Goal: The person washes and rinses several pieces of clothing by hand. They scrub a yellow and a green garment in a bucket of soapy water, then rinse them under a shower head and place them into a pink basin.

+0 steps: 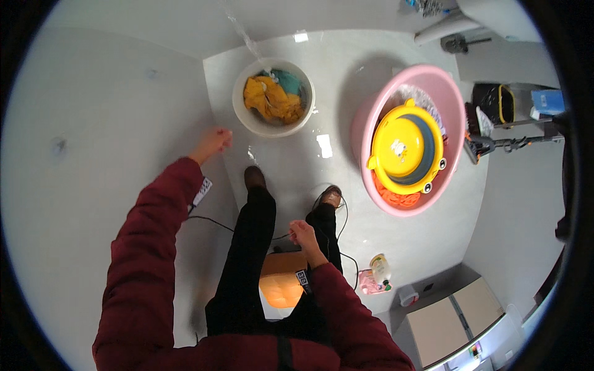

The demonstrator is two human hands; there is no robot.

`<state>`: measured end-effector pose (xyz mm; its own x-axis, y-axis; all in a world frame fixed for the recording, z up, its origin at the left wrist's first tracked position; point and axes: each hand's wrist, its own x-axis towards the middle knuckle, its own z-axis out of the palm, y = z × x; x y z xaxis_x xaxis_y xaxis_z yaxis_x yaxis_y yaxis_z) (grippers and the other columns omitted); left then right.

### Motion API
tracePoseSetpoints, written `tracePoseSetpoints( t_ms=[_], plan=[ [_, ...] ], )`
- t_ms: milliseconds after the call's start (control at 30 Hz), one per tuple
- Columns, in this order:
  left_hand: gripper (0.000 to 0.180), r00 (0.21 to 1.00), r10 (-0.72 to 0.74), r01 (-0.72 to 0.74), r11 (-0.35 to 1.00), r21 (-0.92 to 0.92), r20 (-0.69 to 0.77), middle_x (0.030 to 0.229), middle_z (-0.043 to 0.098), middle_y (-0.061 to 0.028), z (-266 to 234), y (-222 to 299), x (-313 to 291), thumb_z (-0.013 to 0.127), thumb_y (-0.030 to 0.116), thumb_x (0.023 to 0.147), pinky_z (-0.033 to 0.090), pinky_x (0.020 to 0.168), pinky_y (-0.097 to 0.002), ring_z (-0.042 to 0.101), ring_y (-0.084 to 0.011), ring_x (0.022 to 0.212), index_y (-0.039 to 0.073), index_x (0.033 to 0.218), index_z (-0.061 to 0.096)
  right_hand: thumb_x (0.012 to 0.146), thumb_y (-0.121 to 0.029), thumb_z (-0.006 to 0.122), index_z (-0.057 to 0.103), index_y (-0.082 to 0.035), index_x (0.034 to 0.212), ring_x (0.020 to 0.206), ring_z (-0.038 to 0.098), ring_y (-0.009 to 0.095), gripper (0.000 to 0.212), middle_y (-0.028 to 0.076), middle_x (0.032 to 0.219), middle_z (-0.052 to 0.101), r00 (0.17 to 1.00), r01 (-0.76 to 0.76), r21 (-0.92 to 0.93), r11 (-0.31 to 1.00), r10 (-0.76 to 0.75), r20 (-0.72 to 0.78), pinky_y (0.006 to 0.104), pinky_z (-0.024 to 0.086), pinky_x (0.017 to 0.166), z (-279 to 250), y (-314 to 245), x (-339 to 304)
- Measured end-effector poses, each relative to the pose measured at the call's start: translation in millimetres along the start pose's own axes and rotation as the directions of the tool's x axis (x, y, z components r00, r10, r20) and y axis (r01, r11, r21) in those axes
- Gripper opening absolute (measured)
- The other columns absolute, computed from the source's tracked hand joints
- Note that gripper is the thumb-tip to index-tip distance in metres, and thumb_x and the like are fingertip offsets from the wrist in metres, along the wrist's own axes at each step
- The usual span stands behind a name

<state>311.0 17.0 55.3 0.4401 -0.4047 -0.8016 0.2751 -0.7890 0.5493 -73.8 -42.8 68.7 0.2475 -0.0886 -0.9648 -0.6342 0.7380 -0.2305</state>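
Observation:
A stream of water (242, 36) falls into a white bucket (237, 99) on the floor ahead of me. Yellow-orange cloth (272, 102) and teal cloth (288, 81) lie wet inside it. My left hand (213, 142) hovers just short of the bucket on its near left side, fingers loosely bent and apart, holding nothing I can see. Above my right knee, my right hand (303, 235) has its fingers curled in, with no object visible in them. A thin black cable (278, 238) passes close by that hand.
On the right stands a pink tub (362, 139) with cloths and a yellow basin (396, 151) in it. An orange stool (281, 284) is beneath me. A bottle (380, 269) and pink packet (369, 283) sit at lower right. Cables trail around my feet; a wall (124, 111) is on my left.

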Motion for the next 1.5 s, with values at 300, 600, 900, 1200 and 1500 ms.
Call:
tracePoseSetpoints(
  t_ms=[300, 600, 900, 1200, 1500],
  plan=[
    [0.053, 0.867, 0.489, -0.258, 0.608, 0.751, -0.098, 0.110, 0.053, -0.0204, 22, 6, 174, 0.066, 0.020, 0.073, 0.041, 0.087, -0.0371, 0.050, -0.0348, 0.103, 0.000, 0.117, 0.046, 0.086, -0.023, 0.055, 0.057, -0.010, 0.090, 0.059, 0.048, 0.004, 0.014, -0.004, 0.071, 0.054, 0.996, -0.046, 0.204, 0.978, 0.028, 0.087, 0.0174, 0.034, 0.051, -10, 17, 38],
    [0.046, 0.924, 0.310, -0.333, 0.367, 0.869, 0.223, 0.099, 0.056, -0.0190, 52, -1, 220, 0.065, 0.017, 0.070, 0.041, 0.085, -0.0369, 0.051, -0.0312, 0.098, 0.001, 0.110, 0.051, 0.087, -0.024, 0.054, 0.057, -0.010, 0.090, 0.059, 0.048, 0.004, 0.015, -0.004, 0.070, 0.054, 0.992, -0.068, 0.392, 0.917, 0.020, 0.125, 0.0175, 0.036, 0.052, -15, 16, 48],
    [0.028, 0.930, 0.338, -0.368, 0.842, 0.394, 0.145, 0.079, 0.058, -0.0011, 46, 76, 68, 0.056, 0.013, 0.084, 0.043, 0.065, -0.0231, 0.050, -0.0091, 0.070, 0.000, 0.109, 0.056, 0.085, -0.023, 0.055, 0.058, -0.009, 0.087, 0.057, 0.048, 0.006, 0.014, -0.003, 0.068, 0.054, 1.000, 0.012, 0.360, 0.933, -0.013, 0.000, 0.0195, 0.036, 0.050, -13, 12, 52],
    [0.012, 0.896, 0.384, -0.387, 0.922, 0.032, -0.223, 0.078, 0.058, 0.0032, 47, 126, -52, 0.062, 0.009, 0.081, 0.037, 0.055, -0.0178, 0.046, -0.0023, 0.063, 0.001, 0.090, 0.057, 0.086, -0.023, 0.055, 0.058, -0.005, 0.088, 0.057, 0.048, 0.007, 0.018, 0.000, 0.067, 0.054, 0.988, 0.154, 0.296, 0.943, -0.151, -0.034, 0.0194, 0.037, 0.048, -30, -41, 16],
    [0.011, 0.856, 0.399, -0.467, 0.869, -0.161, -0.328, 0.081, 0.056, 0.0013, 47, 138, -113, 0.061, 0.007, 0.082, 0.041, 0.064, -0.0189, 0.050, -0.0067, 0.069, 0.001, 0.091, 0.058, 0.087, -0.033, 0.053, 0.044, -0.006, 0.115, 0.078, 0.053, 0.011, 0.040, 0.005, 0.100, 0.053, 0.881, 0.396, 0.213, 0.893, -0.435, 0.184, 0.0226, 0.044, 0.058, 42, -193, -11]
  ],
)
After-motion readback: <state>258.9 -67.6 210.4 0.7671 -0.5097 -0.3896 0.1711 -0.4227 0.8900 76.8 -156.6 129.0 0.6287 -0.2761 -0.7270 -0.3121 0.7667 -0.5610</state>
